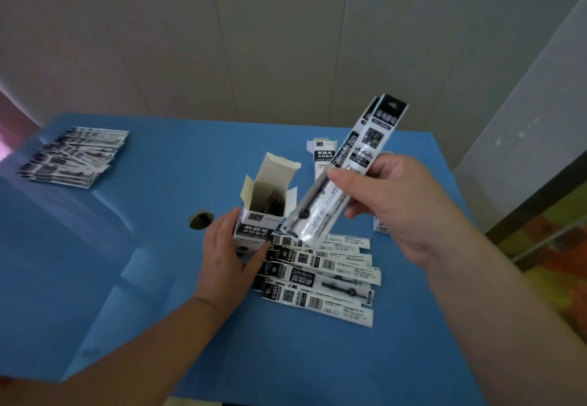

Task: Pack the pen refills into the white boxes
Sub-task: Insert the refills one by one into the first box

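Now right hand [397, 205] pinches refill packet [343, 170] above left-held box [254, 224].

Dim, soft indoor light with a bluish cast; faint shadows on the matte blue tabletop [158, 246]. Wide-angle bending at edges, slight overall blur, pink flare far left.

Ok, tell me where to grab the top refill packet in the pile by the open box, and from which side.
Probably best to pinch the top refill packet at its right end, coming from the right. It lies flat and long across the pile, and its left end is tucked against the open box and the left hand. The right hand already holds a packet.
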